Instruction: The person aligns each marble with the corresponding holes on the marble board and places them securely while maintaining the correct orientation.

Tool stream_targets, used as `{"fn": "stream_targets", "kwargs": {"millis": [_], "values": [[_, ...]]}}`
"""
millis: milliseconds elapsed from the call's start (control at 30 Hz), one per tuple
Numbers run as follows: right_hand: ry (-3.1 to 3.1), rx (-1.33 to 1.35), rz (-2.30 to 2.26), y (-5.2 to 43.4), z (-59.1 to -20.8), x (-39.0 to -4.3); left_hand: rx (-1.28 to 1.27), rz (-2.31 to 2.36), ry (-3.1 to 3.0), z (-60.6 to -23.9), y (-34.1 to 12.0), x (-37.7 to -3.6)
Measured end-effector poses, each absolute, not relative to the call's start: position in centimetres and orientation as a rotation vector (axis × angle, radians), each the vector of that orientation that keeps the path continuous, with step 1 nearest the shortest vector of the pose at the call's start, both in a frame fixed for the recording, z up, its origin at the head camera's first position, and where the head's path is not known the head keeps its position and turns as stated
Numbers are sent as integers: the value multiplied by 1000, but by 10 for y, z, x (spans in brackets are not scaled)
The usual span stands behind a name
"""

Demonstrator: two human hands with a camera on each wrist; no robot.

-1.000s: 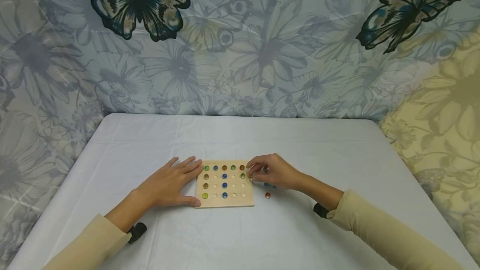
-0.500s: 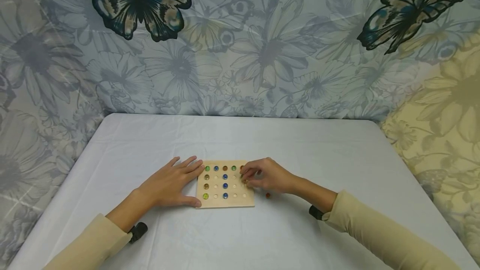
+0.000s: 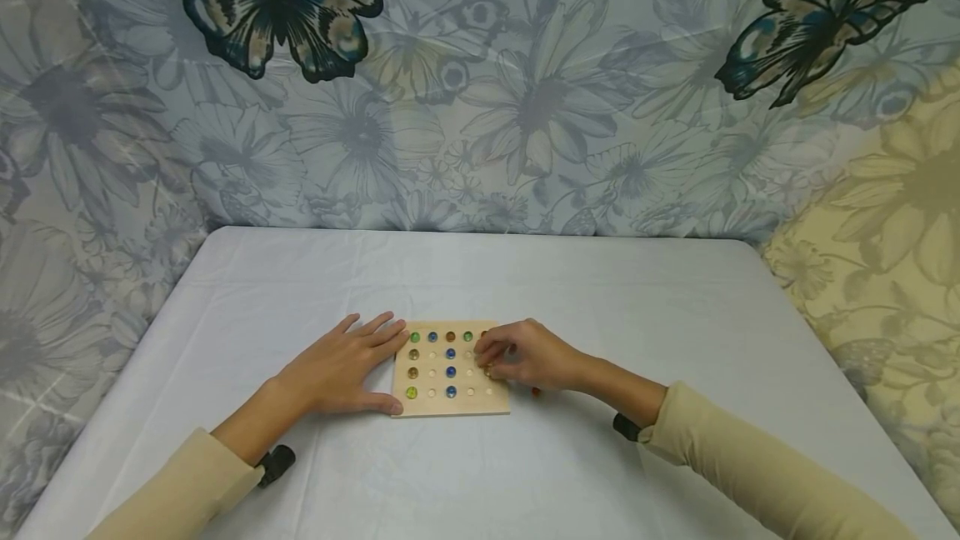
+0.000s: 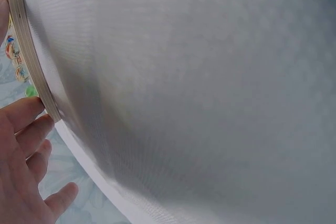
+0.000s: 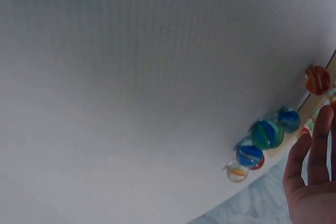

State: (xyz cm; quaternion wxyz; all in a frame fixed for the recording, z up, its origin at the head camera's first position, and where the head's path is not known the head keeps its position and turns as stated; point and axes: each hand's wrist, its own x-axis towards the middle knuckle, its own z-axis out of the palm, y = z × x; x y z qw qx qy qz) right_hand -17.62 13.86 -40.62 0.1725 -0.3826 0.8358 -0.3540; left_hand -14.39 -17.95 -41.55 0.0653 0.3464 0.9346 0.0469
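Holding wooden board point(image 3: 450, 402) flat: left hand point(image 3: 341, 369) | right hand point(image 3: 528, 354) fingers curled, grip unclear | marbles point(image 3: 450, 352) in holes

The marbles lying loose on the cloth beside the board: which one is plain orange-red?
The orange-red marble that lies alone by the wooden board, apart from the clustered blue and green marbles; it peeks out beside the right hand.

— How is the scene taken in by the head view?
— From above and behind, facing forward and down; the whole table point(image 3: 675, 315) and the wooden board point(image 3: 450, 404) are seen.
— And the wrist views?
— Held close to the cloth, tilted. The board's edge point(image 4: 31, 61) is shared by the left; loose marbles point(image 5: 266, 134) are shown by the right.
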Motion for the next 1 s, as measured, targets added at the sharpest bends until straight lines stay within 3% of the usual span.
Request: {"fn": "stream_targets", "kwargs": {"millis": [400,1000], "values": [[2511,-1084,-992,159,-388,-185,1052,135,2828,-417,-180,-144],[2640,-881,-968,205,-402,-196,1058,139,2830,-419,-180,-144]]}}
